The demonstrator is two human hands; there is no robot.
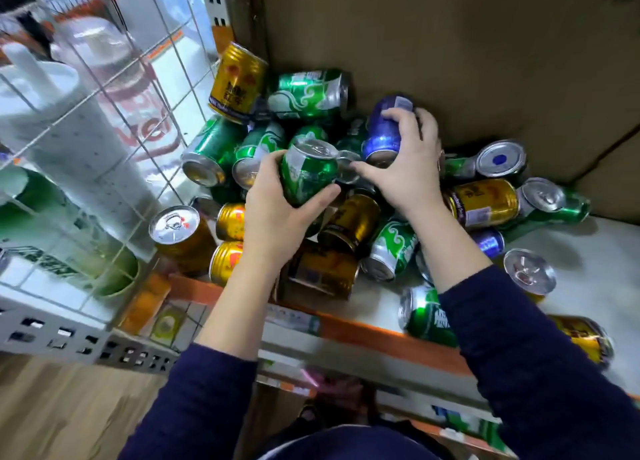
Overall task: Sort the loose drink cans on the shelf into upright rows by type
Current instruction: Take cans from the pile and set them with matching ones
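Gripping a green can (308, 172) in the left hand (277, 217), thumb and fingers wrapped round its side, lid end tilted up, just over the heap (349, 217). Clasping a blue can (382, 132) with the right hand (405, 172), fingers curled over its upper end, thumb stretched toward the green can's lid. Both held near the middle of the heap on the shelf (606, 251), close to the cardboard (450, 44) at the back.

Green, gold and blue, mostly on their sides, lying every which way. Propped in the back left corner, a tilted gold can (237, 82), touching a back green can (311, 92) on its side. Upright at the left front, lid up, a left gold can (175, 225); upright too at the right, apart from the heap, a lone can (530, 272). At the front edge, partly under the right sleeve (519, 338), a front green can (427, 316) on its side; farther right, a front gold can (585, 338), also lying down. To the left of the shelf, a wire grid (104, 113).
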